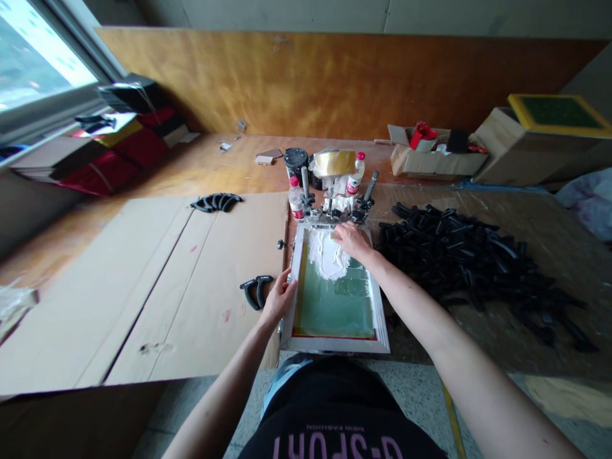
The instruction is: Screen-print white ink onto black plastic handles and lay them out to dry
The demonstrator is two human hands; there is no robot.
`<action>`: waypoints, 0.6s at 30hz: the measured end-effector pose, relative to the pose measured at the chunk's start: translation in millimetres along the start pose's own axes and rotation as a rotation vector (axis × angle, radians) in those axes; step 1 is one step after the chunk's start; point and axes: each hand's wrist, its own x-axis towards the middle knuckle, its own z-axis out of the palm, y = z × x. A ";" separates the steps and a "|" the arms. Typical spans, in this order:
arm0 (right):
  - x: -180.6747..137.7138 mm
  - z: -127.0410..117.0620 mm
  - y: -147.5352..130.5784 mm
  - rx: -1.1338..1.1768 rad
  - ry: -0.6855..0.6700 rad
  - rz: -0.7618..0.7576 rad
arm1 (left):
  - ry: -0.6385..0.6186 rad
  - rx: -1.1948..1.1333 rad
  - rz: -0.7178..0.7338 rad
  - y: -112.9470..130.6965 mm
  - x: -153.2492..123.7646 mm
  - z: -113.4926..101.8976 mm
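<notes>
A screen printing frame [382,335] with a green mesh lies flat in front of me, its far end at a metal hinge clamp [325,220]. Thick white ink [329,258] is spread over the mesh's far part. My right hand [352,240] is closed around a small pale squeegee [334,235] at the far end of the ink; the fingers mostly cover it. At the frame's left side, my left hand [281,297] grips the edge, thumb and fingers close together. Just left of that hand, two curved black handle-like pieces [257,290] rest on cardboard.
Flat cardboard [167,306] covers the left table, with a row of black curved pieces [217,202]. A large black heap [468,255] lies right. Behind the clamp stand red-capped bottles [354,177] [295,199] and a dark tub [296,162]. Boxes [437,162] stand back right.
</notes>
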 end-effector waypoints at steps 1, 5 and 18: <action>-3.0 4.8 -3.3 -0.028 -0.032 0.009 | -0.002 -0.008 -0.008 1.1 -0.7 -0.4; -34.5 13.3 -14.5 -0.086 -0.053 -0.075 | 0.001 -0.010 -0.026 1.3 -3.0 -1.1; -62.3 -6.7 -8.0 0.096 -0.025 -0.271 | -0.062 -0.082 -0.058 -1.4 -0.4 -2.3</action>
